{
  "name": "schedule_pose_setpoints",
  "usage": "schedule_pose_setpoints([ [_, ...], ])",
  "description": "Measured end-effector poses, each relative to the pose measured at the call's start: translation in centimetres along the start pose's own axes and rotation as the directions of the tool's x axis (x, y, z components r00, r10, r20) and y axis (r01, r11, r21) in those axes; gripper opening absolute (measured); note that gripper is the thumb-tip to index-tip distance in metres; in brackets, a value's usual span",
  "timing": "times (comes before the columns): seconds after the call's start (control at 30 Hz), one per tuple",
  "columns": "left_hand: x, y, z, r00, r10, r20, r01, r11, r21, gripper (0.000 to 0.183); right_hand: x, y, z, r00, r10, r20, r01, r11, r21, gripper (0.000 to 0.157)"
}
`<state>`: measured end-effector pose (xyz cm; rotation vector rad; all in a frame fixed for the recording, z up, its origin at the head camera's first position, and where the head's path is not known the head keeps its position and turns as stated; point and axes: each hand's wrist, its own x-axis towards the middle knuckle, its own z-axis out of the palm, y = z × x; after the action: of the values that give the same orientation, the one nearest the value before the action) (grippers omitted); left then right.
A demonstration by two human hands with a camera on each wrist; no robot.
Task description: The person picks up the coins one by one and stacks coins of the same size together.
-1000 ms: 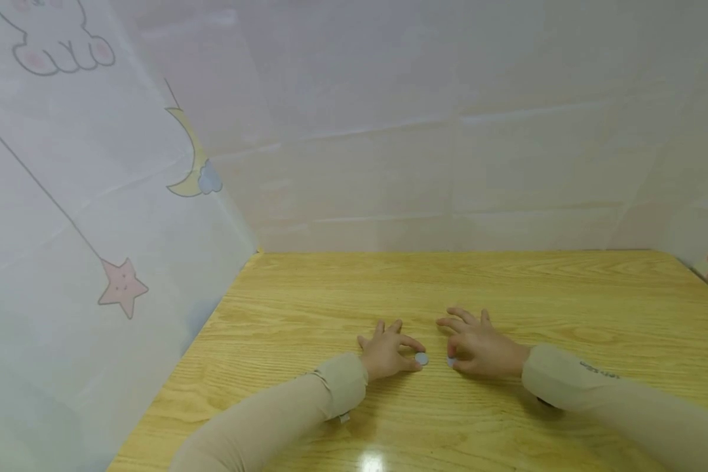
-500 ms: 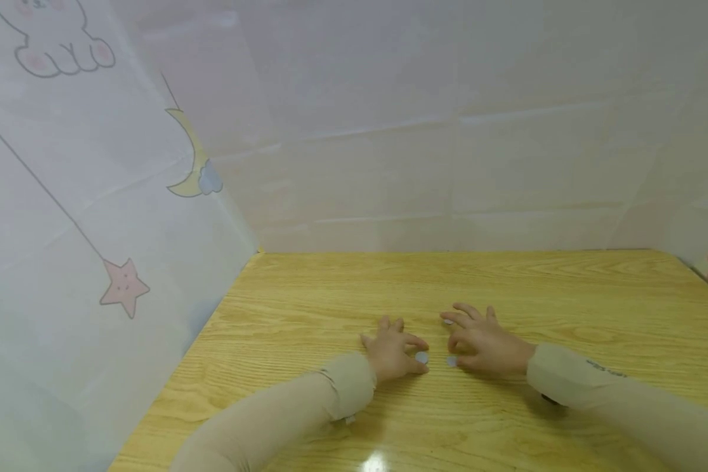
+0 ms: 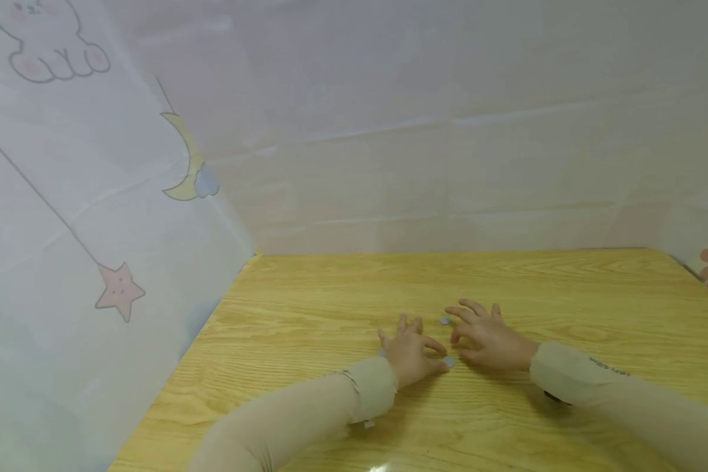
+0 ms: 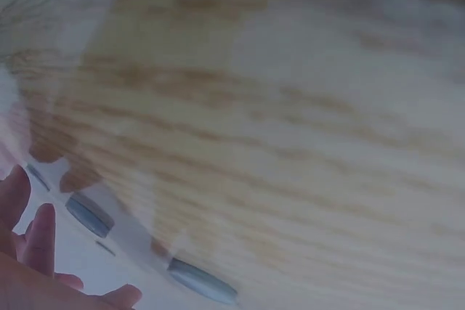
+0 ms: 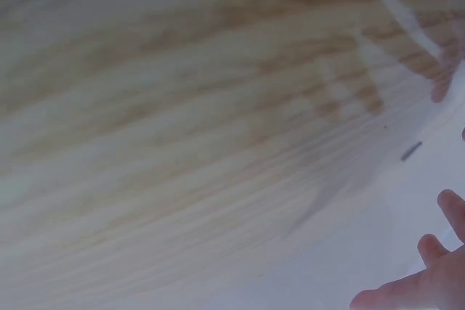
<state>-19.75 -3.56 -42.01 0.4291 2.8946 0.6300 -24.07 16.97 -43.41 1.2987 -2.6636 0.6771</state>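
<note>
My left hand [image 3: 413,355] is low over the wooden table [image 3: 330,288], its fingers spread. Its thumb and index fingertips stand apart on either side of a small pale-grey disc [image 3: 448,361]. A second such disc [image 3: 381,353] peeks out at the left of this hand. My right hand [image 3: 490,339] hovers to the right, fingers loosely bent, with nothing seen in them. Just left of its fingertips lies another disc [image 3: 445,320]. In the left wrist view, discs [image 4: 202,281] lie flat near my left fingers [image 4: 43,241]. The right wrist view has a thin dark disc edge [image 5: 412,151] beyond the fingers.
Pale printed sheets [image 3: 354,131] hang behind the table and at its left side. They carry a pink star [image 3: 120,290] and a yellow moon [image 3: 185,160]. The table's far edge meets the back sheet.
My left hand has slid right, from around one disc to the disc near my right hand. The right hand has let go of that disc and shifted slightly away, uncovering another disc.
</note>
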Motion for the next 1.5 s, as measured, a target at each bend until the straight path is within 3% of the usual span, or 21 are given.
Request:
schedule_pose_setpoints([
  [0.33, 0.2, 0.1, 0.5, 0.999, -0.042, -0.021, 0.042, 0.999, -0.009, 0.026, 0.2, 0.3, -0.2, 0.999, -0.018, -0.028, 0.016, 0.999, -0.052, 0.020],
  [0.77, 0.3, 0.3, 0.2, 1.000, -0.028, -0.009, 0.028, 0.999, -0.019, 0.024, 1.2, 1.9, -0.5, 0.993, 0.110, -0.034, -0.111, 0.994, -0.010, 0.015],
  [1.0, 0.2, 0.6, 0.0, 0.999, -0.035, -0.015, 0.035, 0.999, 0.014, 0.022, 2.2, 4.0, -0.2, 0.989, 0.141, -0.038, -0.143, 0.987, -0.076, 0.022],
  [1.3, 0.1, 0.6, 0.0, 0.999, -0.050, 0.007, 0.050, 0.998, -0.028, 0.021, 3.1, 4.4, -0.1, 0.991, 0.136, 0.002, -0.136, 0.991, -0.009, 0.023],
  [1.5, 0.4, 0.2, 0.4, 0.996, -0.084, 0.033, 0.087, 0.994, -0.072, 0.020, 3.7, 4.6, 0.4, 0.989, 0.149, 0.015, -0.148, 0.988, -0.030, 0.021],
])
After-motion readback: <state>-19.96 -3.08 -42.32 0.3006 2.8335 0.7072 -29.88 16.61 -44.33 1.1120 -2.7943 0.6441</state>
